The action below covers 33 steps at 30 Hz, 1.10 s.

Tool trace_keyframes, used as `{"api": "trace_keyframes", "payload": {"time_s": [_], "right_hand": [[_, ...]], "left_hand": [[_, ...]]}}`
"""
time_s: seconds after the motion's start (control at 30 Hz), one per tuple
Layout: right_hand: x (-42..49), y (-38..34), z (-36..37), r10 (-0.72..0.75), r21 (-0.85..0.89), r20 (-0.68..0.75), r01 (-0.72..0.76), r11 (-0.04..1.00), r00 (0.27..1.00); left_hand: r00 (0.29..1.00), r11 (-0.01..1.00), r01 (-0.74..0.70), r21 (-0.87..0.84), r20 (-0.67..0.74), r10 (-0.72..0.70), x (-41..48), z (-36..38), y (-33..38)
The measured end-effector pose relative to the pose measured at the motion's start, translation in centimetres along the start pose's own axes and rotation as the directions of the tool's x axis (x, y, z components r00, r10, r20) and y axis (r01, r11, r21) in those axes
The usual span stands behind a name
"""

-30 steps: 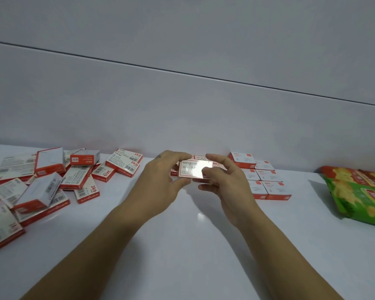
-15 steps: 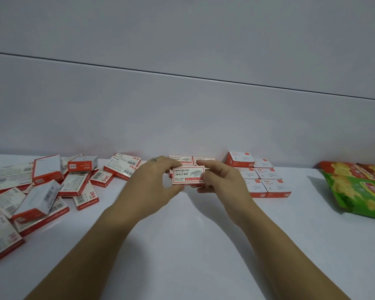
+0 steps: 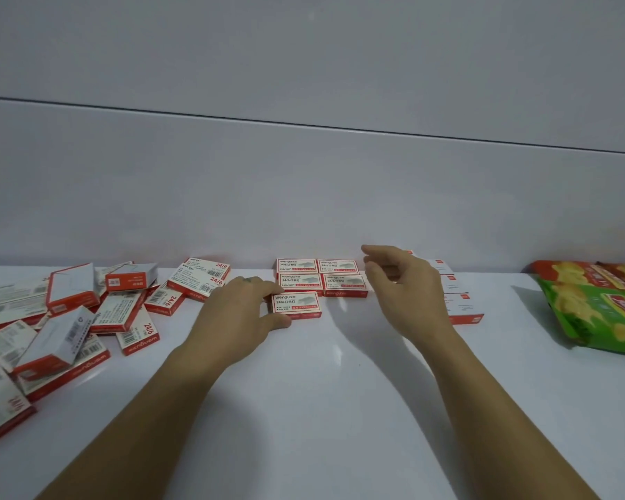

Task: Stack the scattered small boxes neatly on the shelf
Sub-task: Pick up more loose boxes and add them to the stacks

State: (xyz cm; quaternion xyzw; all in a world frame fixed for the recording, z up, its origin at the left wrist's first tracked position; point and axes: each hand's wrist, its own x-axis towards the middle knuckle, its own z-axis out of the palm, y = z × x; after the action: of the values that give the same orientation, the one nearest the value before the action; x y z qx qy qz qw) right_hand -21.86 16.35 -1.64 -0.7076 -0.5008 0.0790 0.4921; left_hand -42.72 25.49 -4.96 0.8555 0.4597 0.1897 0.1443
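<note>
A small red-and-white staple box lies flat on the white shelf, just in front of a neat block of several like boxes by the back wall. My left hand grips the box's left end between thumb and fingers. My right hand hovers to the right of the block, fingers loosely curled, holding nothing. A scattered heap of the same boxes covers the shelf's left side. Another tidy group of boxes sits partly hidden behind my right hand.
Green and red snack bags lie at the right edge of the shelf. A plain grey wall closes the back. The shelf surface in front of my arms is bare white.
The box that both hands held up has come down onto the shelf in front of the block. My right hand let go and moved up and to the right.
</note>
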Motion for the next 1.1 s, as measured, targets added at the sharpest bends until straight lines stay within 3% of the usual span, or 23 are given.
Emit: {"api": "trace_keyframes", "payload": {"time_s": [0.5, 0.83, 1.1], "right_hand": [[0.0, 0.5, -0.2, -0.012, -0.108, 0.028, 0.015, 0.994, 1.000], [0.0, 0.3, -0.2, -0.003, -0.147, 0.051, 0.011, 0.989, 0.999], [-0.9, -0.2, 0.5, -0.118, -0.343, 0.215, 0.188, 0.920, 0.969]], "left_hand": [[0.997, 0.997, -0.067, 0.043, -0.031, 0.068, 0.5, 0.7, 0.8], [0.995, 0.985, -0.064, 0.159, -0.067, 0.076, 0.7, 0.7, 1.4], [0.993, 0.970, -0.116, 0.214, 0.031, 0.112, -0.3, -0.6, 0.8]]}}
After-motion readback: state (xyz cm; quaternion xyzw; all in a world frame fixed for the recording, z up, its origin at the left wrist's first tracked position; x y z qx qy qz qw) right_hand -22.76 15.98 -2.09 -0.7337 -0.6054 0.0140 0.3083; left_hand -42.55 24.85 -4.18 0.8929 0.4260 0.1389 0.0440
